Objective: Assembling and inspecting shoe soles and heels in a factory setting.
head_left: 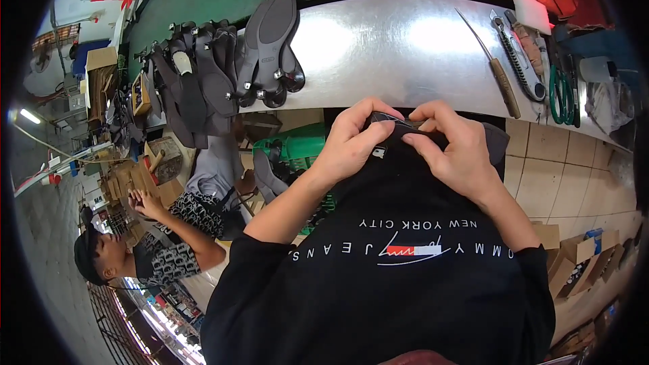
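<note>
Close to my body, just off the near edge of the metal table, I hold a dark sandal (497, 143). My left hand (355, 145) is closed, thumb and fingers pinching a black strap-like edge at its left side. My right hand (460, 149) pinches the same edge a little further right, thumb toward the left hand. The sole's rounded end sticks out beyond my right hand. Its middle is hidden by my hands and merges with my black shirt. A small shiny buckle-like piece (379, 152) shows below my left fingers.
Dark sandals (270, 47) lie piled at the left of the metal table (378, 61). At its right are an awl (501, 81), a utility knife (519, 57), green-handled scissors (560, 94) and a white block (532, 13). A green plastic crate (297, 145) stands below. A co-worker (169, 236) is at left; cardboard boxes (581, 260) at right.
</note>
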